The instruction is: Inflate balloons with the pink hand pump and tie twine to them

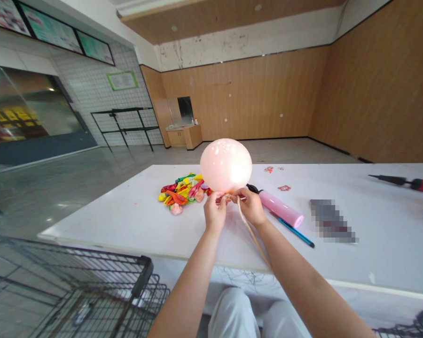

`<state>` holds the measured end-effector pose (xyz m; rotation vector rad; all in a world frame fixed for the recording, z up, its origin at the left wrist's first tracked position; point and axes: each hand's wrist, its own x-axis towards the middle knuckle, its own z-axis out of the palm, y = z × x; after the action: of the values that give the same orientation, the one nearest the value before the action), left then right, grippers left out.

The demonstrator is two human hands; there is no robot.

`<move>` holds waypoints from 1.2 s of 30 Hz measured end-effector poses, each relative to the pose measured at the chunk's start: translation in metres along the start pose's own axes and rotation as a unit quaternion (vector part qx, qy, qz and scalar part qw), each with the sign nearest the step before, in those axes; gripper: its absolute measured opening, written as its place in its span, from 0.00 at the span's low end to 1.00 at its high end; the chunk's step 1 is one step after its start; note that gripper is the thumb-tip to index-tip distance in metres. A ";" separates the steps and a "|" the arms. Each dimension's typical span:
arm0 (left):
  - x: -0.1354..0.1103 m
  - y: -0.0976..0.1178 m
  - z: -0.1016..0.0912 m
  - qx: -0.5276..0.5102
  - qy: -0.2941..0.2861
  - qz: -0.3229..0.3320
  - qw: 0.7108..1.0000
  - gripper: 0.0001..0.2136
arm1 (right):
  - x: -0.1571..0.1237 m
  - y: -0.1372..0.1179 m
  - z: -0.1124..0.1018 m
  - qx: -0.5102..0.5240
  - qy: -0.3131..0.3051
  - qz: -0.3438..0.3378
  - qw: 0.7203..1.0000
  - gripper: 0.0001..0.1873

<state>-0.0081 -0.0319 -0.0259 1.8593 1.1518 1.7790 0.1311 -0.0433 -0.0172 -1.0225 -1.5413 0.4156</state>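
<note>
A blown-up pale pink balloon stands over the white table, neck down. My left hand pinches the balloon's neck from the left. My right hand pinches it from the right, with a tan string running from the neck down towards me. Both hands are closed at the neck. A heap of flat coloured balloons lies just left of my hands.
A pink hand pump and a blue pen lie right of my hands. A red and black pump lies at the far right. A black wire trolley stands at the lower left, against the table's near edge.
</note>
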 end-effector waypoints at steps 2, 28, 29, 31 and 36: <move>0.000 0.001 -0.001 0.016 -0.003 0.035 0.999 0.07 | 0.000 -0.001 -0.001 0.001 0.000 0.003 1.000 0.09; 0.000 0.001 0.002 -0.063 0.045 -0.068 0.995 0.03 | 0.000 0.003 -0.004 -0.100 -0.010 -0.018 0.995 0.09; 0.001 0.001 0.002 -0.058 0.050 -0.073 0.994 0.04 | 0.000 0.003 -0.004 -0.102 -0.011 -0.020 0.995 0.09; 0.001 0.001 0.001 -0.046 0.061 -0.085 0.993 0.03 | 0.000 0.003 -0.003 -0.103 -0.011 -0.022 0.994 0.08; 0.001 0.001 0.000 -0.016 0.076 -0.097 0.992 0.02 | -0.001 0.003 -0.003 -0.109 -0.016 -0.018 0.994 0.08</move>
<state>-0.0078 -0.0317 -0.0240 1.5585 1.3012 1.8408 0.1352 -0.0427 -0.0193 -1.1585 -1.6577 0.2417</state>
